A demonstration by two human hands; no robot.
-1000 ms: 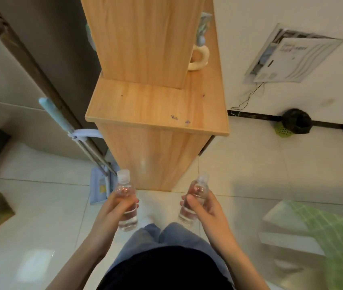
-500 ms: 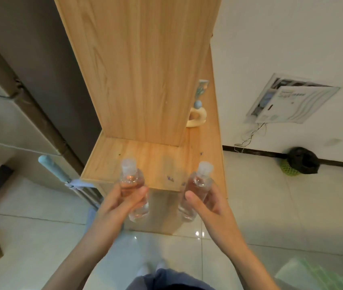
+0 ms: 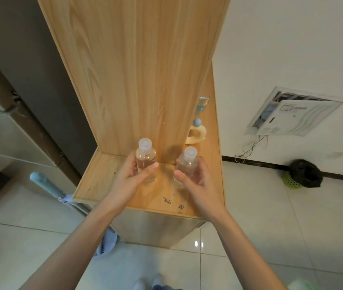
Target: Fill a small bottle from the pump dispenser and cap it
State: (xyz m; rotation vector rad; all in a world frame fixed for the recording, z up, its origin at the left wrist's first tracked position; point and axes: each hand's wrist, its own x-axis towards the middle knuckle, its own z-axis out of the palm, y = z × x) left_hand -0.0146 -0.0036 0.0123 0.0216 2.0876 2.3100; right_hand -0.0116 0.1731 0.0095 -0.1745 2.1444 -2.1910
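Two small clear bottles with translucent white caps are held upright over the wooden shelf top (image 3: 103, 181). My left hand (image 3: 130, 181) grips the left bottle (image 3: 145, 158) around its body. My right hand (image 3: 197, 183) grips the right bottle (image 3: 187, 162), which tilts slightly left. Both bottles hold clear liquid and both caps are on. They are close to the shelf surface; I cannot tell whether their bases touch it. No pump dispenser is in view.
A tall wooden panel (image 3: 141, 70) rises right behind the bottles. A cream ring-shaped ornament with a blue ball (image 3: 196, 132) stands at the back right of the shelf. A mop handle (image 3: 47, 185) leans at the left. A black-bagged green bin (image 3: 304, 174) sits by the wall.
Both hands have carried the bottles up and forward from in front of my legs to over the shelf top. The camera view has tilted up towards the shelf.
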